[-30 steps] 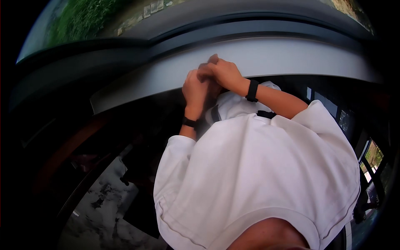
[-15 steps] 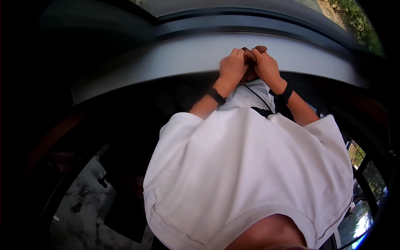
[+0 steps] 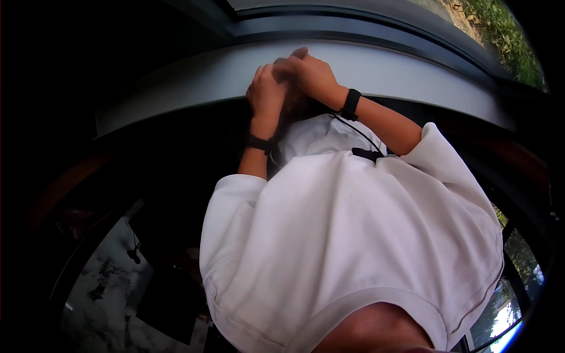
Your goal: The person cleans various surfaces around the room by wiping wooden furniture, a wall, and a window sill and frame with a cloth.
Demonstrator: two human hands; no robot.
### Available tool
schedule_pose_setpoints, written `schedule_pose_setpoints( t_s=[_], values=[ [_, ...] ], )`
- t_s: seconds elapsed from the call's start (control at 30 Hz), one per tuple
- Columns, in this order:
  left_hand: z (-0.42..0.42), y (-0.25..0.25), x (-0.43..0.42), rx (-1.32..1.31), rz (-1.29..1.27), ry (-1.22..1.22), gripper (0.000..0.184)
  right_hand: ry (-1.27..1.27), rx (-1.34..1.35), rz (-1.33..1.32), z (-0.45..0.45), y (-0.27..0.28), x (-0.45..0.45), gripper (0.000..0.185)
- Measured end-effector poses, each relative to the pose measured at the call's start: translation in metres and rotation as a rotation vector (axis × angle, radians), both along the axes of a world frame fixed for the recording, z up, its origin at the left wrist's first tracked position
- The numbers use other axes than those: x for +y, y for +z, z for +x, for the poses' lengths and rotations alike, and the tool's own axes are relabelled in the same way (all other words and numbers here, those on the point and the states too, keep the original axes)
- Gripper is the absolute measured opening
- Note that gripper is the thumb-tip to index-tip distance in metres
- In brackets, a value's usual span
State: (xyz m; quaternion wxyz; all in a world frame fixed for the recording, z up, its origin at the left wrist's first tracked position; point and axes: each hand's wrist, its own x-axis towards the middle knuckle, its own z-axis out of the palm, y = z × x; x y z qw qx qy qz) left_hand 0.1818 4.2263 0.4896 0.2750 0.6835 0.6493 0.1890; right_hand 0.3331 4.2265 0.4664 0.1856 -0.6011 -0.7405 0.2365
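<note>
My left hand [image 3: 268, 93] is closed on a crumpled brown cloth [image 3: 285, 70], its fingers curled over the near side. Close beside it, my right hand [image 3: 316, 75] also grips the cloth, and a small end pokes up past its fingers. A darker part of the brown material seems to hang down between my wrists, blurred and in shadow. Both hands are above the pale window sill [image 3: 388, 72]; whether they touch it I cannot tell. Each wrist has a black band on it.
Beyond the sill runs a dark window frame [image 3: 329, 26], with green plants [image 3: 500, 35] outside. A thin black cord [image 3: 362, 134] lies across the white clothing below my hands. At lower left is a marbled grey floor [image 3: 106, 294]. Deep shadow covers the left side.
Both hands have moved left along the sill with the brown cloth between them. My right forearm now reaches further across, and the view has shifted slightly.
</note>
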Motion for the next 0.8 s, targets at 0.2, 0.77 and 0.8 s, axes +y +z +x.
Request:
schedule_pose_setpoints(
  t_s=[0.2,0.77,0.8],
  values=[
    [-0.004,-0.005,0.023,-0.028,0.138,0.056,0.022,-0.003,0.018,0.045,-0.012,0.008,0.021,0.033],
    [0.026,-0.008,-0.014,-0.113,-0.044,-0.241,0.020,-0.186,0.105,-0.071,0.022,0.022,-0.047,0.023],
    [0.024,-0.010,-0.009,-0.100,-0.012,-0.218,0.019,-0.184,0.084,-0.089,0.019,0.013,-0.040,0.019]
  ],
)
